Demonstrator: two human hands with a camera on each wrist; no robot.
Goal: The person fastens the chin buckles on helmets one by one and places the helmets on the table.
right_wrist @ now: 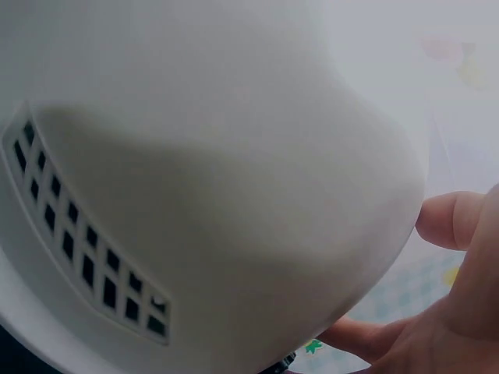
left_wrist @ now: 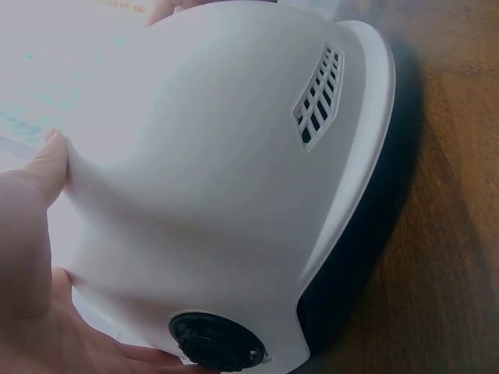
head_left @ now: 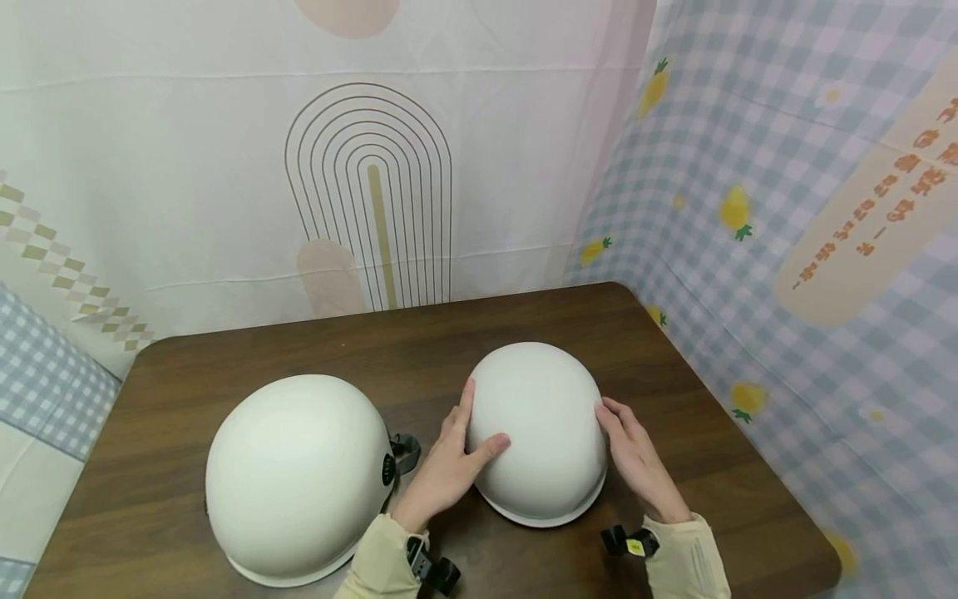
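Observation:
A smooth white helmet (head_left: 539, 428), dome up, is at the right half of the brown table. My left hand (head_left: 449, 466) grips its left side, thumb across the shell and fingers along the side. Against the opposite side, my right hand (head_left: 636, 449) holds it with thumb and fingers. In the left wrist view a black round fitting (left_wrist: 217, 341) shows near my left fingers, and a slotted vent (left_wrist: 320, 101) sits above the rim. Another vent (right_wrist: 86, 241) appears in the right wrist view. The helmet's inside is hidden.
A second white helmet (head_left: 299, 474) stands dome up on the table (head_left: 419, 341), left of my left forearm, its black strap (head_left: 407, 453) sticking out toward that arm. Printed cloth (head_left: 509, 166) hangs behind the table, and checked cloth (head_left: 718, 291) along its right edge.

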